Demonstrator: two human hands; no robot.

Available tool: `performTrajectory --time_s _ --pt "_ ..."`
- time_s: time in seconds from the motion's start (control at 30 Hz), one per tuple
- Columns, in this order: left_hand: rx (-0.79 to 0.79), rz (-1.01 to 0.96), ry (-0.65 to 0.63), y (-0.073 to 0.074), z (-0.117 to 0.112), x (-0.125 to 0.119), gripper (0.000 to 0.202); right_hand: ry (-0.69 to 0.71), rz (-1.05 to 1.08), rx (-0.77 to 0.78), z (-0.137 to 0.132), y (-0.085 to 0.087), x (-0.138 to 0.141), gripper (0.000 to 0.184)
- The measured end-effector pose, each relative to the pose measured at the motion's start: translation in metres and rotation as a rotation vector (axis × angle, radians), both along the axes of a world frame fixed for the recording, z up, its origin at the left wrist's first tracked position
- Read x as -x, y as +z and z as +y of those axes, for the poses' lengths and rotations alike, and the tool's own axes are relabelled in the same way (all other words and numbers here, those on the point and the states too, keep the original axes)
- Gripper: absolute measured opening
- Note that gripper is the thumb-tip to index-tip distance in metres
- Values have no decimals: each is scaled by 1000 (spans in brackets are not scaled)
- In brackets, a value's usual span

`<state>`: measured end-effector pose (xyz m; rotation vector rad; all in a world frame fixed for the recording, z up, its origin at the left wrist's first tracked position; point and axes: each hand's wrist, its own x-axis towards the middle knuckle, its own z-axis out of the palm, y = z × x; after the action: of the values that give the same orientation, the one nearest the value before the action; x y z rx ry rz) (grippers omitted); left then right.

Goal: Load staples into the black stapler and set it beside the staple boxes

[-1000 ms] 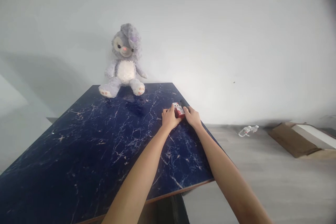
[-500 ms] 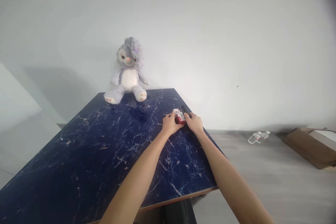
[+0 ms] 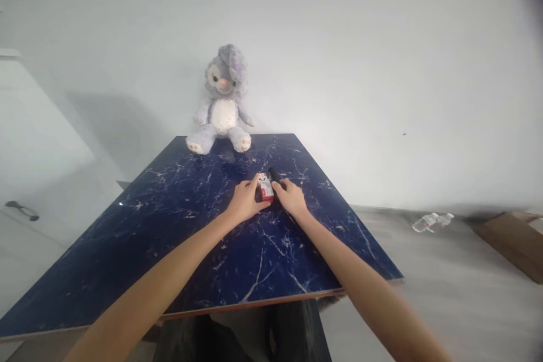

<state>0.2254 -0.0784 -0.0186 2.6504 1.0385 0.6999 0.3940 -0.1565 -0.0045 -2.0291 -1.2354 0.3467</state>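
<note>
Both my hands meet near the middle of a dark blue marbled table [image 3: 178,237]. My left hand [image 3: 243,202] curls round the left side of a small red and white box [image 3: 265,187]. My right hand [image 3: 289,197] is closed on the box's right side, beside a small black object [image 3: 274,173] that sticks out behind its fingers. The box rests on or just above the tabletop; I cannot tell which. A grey plush rabbit [image 3: 223,103] sits upright at the table's far edge against the wall.
A white wall stands behind the table. White cabinet doors with a dark handle [image 3: 22,210] are at the left. On the grey floor to the right lie a clear plastic bottle [image 3: 431,220] and a flat cardboard box [image 3: 515,242].
My hands and the box have moved from the table's right edge towards its middle. The view has swung right, so the plush and table sit more centrally.
</note>
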Motion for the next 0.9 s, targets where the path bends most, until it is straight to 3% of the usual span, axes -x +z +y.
performTrajectory --time_s 0.2,0.3,0.37,0.43,0.5,0.6,0.67,0.83,0.9 --pt "24 103 44 14 62 116 89 126 83 -30 68 -2 110 45" --pt "52 63 107 13 89 162 79 293 94 -39 104 -3 147 48" --pt "72 3 233 7 100 183 81 440 103 -64 119 -5 160 61" --pt "83 -21 330 0 104 192 87 519 80 -95 127 -9 165 78" --pt "72 -15 364 -3 104 194 90 493 25 -135 127 -12 165 86" --pt "41 -2 363 -2 99 190 83 405 -9 -150 123 -17 161 90" --pt "21 11 363 -1 97 190 76 425 -23 -123 121 -18 159 87" --pt "-16 -13 498 -6 100 194 62 711 -244 -103 116 -21 162 89" --pt "0 -57 525 -8 103 196 62 764 -301 -97 113 -20 165 84"
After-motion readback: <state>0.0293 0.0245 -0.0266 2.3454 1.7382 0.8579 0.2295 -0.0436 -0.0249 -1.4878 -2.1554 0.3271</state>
